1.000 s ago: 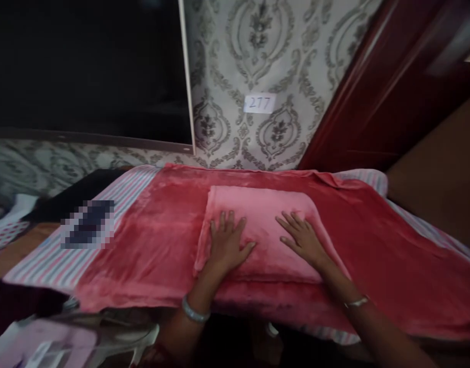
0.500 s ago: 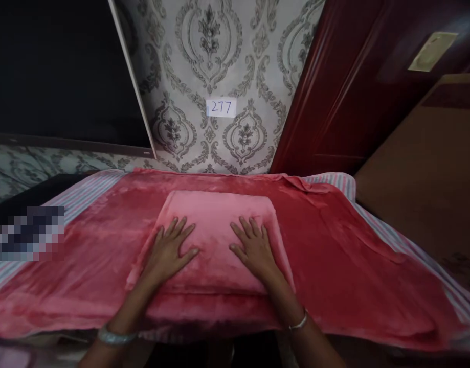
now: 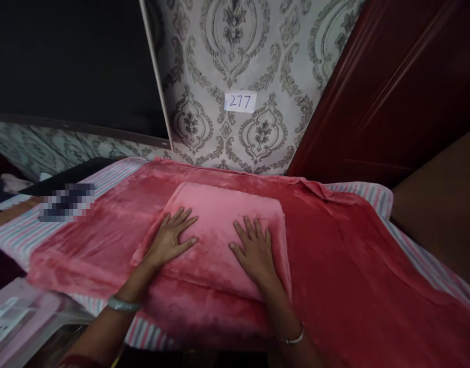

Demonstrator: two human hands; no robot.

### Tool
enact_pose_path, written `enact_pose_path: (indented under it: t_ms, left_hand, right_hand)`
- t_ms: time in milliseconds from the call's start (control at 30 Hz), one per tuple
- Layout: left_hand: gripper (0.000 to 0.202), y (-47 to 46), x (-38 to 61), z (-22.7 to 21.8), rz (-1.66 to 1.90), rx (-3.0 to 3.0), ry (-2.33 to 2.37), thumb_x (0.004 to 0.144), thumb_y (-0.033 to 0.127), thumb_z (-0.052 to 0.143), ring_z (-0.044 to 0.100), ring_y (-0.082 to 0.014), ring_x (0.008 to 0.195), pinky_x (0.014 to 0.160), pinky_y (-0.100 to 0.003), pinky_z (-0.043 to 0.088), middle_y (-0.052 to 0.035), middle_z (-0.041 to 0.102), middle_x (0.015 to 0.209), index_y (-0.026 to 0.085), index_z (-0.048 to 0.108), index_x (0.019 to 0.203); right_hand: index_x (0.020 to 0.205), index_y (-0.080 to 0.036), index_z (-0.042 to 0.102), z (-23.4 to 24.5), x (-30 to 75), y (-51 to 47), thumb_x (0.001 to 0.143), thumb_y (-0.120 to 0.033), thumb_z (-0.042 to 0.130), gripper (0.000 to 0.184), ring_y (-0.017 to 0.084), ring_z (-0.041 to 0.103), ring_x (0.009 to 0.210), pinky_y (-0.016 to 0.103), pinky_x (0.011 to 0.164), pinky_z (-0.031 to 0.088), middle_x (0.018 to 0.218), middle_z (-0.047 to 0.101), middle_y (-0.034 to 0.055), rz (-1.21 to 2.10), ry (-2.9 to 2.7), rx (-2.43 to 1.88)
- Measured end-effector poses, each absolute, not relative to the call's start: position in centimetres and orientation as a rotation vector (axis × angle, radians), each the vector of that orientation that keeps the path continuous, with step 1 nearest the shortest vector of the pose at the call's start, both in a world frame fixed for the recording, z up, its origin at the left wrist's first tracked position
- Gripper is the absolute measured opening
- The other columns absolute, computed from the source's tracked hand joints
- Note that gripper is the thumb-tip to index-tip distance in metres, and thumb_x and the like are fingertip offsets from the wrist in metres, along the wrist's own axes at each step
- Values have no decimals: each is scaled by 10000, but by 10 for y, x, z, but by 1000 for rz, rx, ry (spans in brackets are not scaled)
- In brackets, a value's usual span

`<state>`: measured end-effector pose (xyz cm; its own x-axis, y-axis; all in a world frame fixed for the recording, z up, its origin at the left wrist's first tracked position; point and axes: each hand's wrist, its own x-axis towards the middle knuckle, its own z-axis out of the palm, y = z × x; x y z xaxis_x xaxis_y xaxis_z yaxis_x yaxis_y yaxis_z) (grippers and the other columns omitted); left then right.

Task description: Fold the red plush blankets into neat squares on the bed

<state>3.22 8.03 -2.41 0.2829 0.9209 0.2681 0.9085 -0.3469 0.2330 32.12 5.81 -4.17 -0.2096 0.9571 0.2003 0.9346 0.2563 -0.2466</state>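
Observation:
A folded pink plush cloth [image 3: 215, 220], roughly rectangular, lies flat in the middle of the table. My left hand [image 3: 172, 237] rests palm down on its left part, fingers spread. On its right part lies my right hand [image 3: 254, 253], also flat with the fingers apart. Neither hand grips anything. Beneath the folded piece spreads a larger red plush cover [image 3: 345, 266], wrinkled near its far right corner. The palms hide parts of the folded cloth.
A striped cloth [image 3: 108, 179] shows beyond the red cover's edges. A dark screen [image 3: 73, 66] stands at the back left. A paper marked 277 [image 3: 240, 101] is on the patterned wall. Dark red wooden panelling [image 3: 373, 102] rises at the right; a pink-white plastic item [image 3: 31, 312] sits front left.
The view has turned slightly to the left, so more of the left side shows. Both hands stay spread on the folded cloth, with little visible movement over it.

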Motion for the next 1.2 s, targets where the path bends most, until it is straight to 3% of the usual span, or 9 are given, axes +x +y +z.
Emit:
enact_pose_path:
  t_ms: [367, 700, 967, 1067, 1200]
  left_hand:
    - [618, 80, 39, -14, 330, 2575, 1813, 983, 545, 479, 234, -327, 1571, 1258, -621, 172, -78, 345, 1666, 279, 472, 1540]
    - [665, 79, 39, -8, 305, 2616, 1783, 993, 561, 419, 208, -369, 1571, 1227, -668, 214, -124, 287, 1685, 243, 413, 1577]
    - [680, 82, 42, -6, 254, 2598, 1728, 1002, 553, 388, 159, -383, 1580, 1220, -694, 169, -142, 244, 1697, 223, 369, 1596]
    - [637, 86, 33, -2, 342, 2549, 1665, 987, 509, 442, 234, -353, 1567, 1233, -643, 204, -152, 309, 1675, 203, 454, 1546]
    - [564, 89, -4, -3, 784, 2378, 1793, 950, 440, 487, 476, -317, 1442, 1202, -484, 367, -178, 531, 1536, 133, 595, 1411]
  right_hand:
    - [1602, -353, 370, -30, 317, 60, 1030, -587, 412, 619, 358, 190, 1571, 651, 1218, 187, 1708, 248, 54, 88, -2224, -1833]
    - [1641, -338, 257, -11, 319, 54, 1049, -599, 350, 654, 339, 122, 1587, 604, 1239, 176, 1732, 149, 50, 149, -2313, -1901]
    - [1626, -286, 322, -14, 337, 34, 1071, -512, 325, 599, 294, 190, 1580, 548, 1251, 182, 1714, 218, 73, 157, -2280, -1928]
    - [1578, -257, 436, -22, 354, 31, 1040, -475, 419, 581, 310, 260, 1558, 545, 1241, 231, 1684, 299, 98, 120, -2211, -1915]
    - [1516, -180, 525, -45, 388, 21, 980, -418, 514, 587, 318, 451, 1457, 500, 1198, 356, 1574, 484, 159, 56, -1884, -1898]
